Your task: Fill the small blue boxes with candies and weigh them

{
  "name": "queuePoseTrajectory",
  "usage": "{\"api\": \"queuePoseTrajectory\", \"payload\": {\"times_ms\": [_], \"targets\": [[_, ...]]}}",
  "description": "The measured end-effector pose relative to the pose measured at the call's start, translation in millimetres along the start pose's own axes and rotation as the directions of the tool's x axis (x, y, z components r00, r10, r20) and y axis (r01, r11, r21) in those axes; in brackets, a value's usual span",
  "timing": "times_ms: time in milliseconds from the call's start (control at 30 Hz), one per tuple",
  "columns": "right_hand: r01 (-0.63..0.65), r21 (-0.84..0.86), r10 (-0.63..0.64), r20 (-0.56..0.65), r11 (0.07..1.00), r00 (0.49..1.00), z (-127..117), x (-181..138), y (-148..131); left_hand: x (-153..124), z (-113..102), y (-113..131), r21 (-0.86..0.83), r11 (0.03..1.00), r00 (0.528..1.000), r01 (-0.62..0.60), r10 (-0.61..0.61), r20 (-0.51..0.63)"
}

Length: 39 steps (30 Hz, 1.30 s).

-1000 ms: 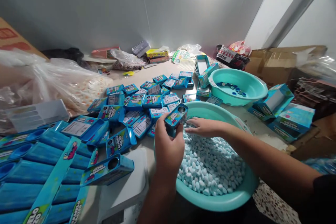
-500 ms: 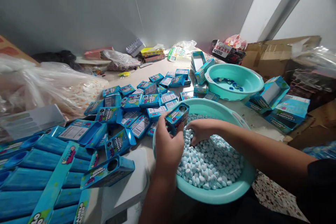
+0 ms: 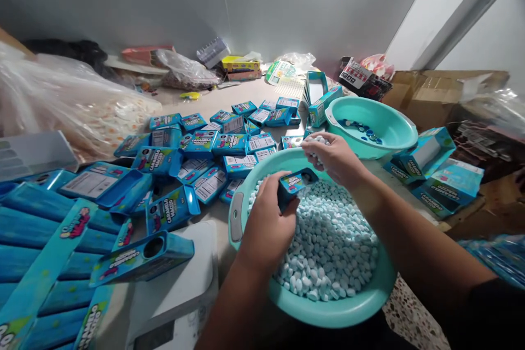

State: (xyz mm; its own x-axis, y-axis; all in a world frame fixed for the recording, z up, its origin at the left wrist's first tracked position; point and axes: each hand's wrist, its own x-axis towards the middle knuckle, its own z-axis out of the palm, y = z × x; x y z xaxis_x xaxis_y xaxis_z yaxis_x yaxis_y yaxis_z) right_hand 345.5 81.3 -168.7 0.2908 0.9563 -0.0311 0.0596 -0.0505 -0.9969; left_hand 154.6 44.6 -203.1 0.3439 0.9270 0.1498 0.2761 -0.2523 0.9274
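Observation:
A small blue candy box (image 3: 293,183) is gripped in my left hand (image 3: 268,221), above the near basin, with the dark round hole in its end tilted up. My right hand (image 3: 338,158) is cupped around a handful of pale candies (image 3: 318,145), just above and to the right of that box. Below both hands is a turquoise basin (image 3: 328,314) filled with small white and pale-blue candies (image 3: 328,240). Left of the basin, another blue box with a round hole (image 3: 153,254) rests on a white scale (image 3: 184,270).
Many blue boxes (image 3: 229,143) lie scattered across the table. A second turquoise basin (image 3: 369,115) holds some blue discs. Larger blue cartons (image 3: 449,186) stand at the right, beside cardboard boxes (image 3: 435,93). At the left are a clear plastic bag (image 3: 82,104) and a row of blue boxes (image 3: 45,251).
My right hand has risen out of the candies, now with a handful. The small box in my left hand is tipped more to the right. The view has shifted slightly.

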Motion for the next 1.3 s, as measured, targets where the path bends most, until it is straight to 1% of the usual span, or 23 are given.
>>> {"api": "queuePoseTrajectory", "payload": {"times_ms": [33, 100, 167, 233, 367, 567, 667, 733, 833, 933, 1000, 1100, 1167, 1300], "targets": [[0.018, 0.054, -0.018, -0.002, 0.998, 1.000, 3.2, -1.3, -3.2, 0.1, 0.6, 0.8, -0.003, 1.000, 0.999, -0.007, 0.007, 0.042], [0.042, 0.119, -0.042, 0.004, 0.992, 0.999, 10.8, -5.2, -7.7, 0.9, 1.9, 0.9, -0.021, 1.000, 0.996, -0.021, 0.023, 0.090], [0.048, 0.142, -0.049, 0.002, 0.989, 0.999, 17.9, -9.0, -8.6, 1.9, 3.0, -0.6, -0.028, 0.999, 0.995, -0.030, 0.032, 0.097], [0.049, 0.138, -0.047, -0.017, 0.989, 0.999, 22.1, -10.9, -6.4, 2.5, 3.6, -2.4, -0.018, 1.000, 0.997, -0.025, 0.026, 0.079], [0.080, 0.061, -0.080, -0.009, 0.995, 0.997, 18.8, -8.1, 0.6, 1.9, 3.5, -2.3, 0.009, 1.000, 0.999, -0.004, 0.004, 0.054], [0.215, -0.135, -0.204, 0.091, 0.967, 0.975, 6.3, -2.4, 4.6, 0.5, 3.5, 0.6, -0.004, 1.000, 0.999, -0.011, 0.011, 0.046], [0.261, -0.169, -0.247, 0.101, 0.950, 0.964, 7.9, -5.8, 2.3, 0.1, 3.8, 0.4, -0.006, 1.000, 0.999, -0.009, 0.009, 0.035], [0.264, -0.139, -0.256, 0.074, 0.955, 0.964, 11.5, -10.0, -0.7, 0.0, 3.6, 0.5, 0.000, 1.000, 0.999, -0.013, 0.013, 0.036], [0.239, -0.043, -0.237, 0.033, 0.970, 0.971, 16.4, -16.3, -5.4, 0.5, 3.0, 1.2, 0.013, 1.000, 1.000, -0.013, 0.013, 0.029], [0.219, 0.059, -0.220, 0.026, 0.974, 0.975, 17.6, -20.1, -8.0, 1.3, 2.4, 1.9, 0.013, 1.000, 1.000, 0.000, 0.000, 0.023], [0.217, 0.083, -0.220, 0.033, 0.973, 0.975, 16.7, -20.9, -8.2, 1.6, 2.2, 2.3, 0.008, 1.000, 1.000, 0.004, -0.004, 0.020], [0.210, 0.074, -0.214, 0.052, 0.975, 0.975, 15.2, -21.0, -8.0, 1.3, 2.1, 2.4, 0.004, 1.000, 1.000, 0.011, -0.011, 0.014], [0.196, 0.107, -0.203, 0.054, 0.975, 0.978, 15.2, -21.1, -8.4, 0.9, 2.3, 1.9, 0.001, 1.000, 1.000, 0.016, -0.016, 0.014], [0.172, 0.272, -0.184, 0.017, 0.947, 0.983, 17.5, -21.5, -9.6, 0.4, 3.1, -0.1, -0.009, 1.000, 1.000, 0.015, -0.015, 0.010]]}}
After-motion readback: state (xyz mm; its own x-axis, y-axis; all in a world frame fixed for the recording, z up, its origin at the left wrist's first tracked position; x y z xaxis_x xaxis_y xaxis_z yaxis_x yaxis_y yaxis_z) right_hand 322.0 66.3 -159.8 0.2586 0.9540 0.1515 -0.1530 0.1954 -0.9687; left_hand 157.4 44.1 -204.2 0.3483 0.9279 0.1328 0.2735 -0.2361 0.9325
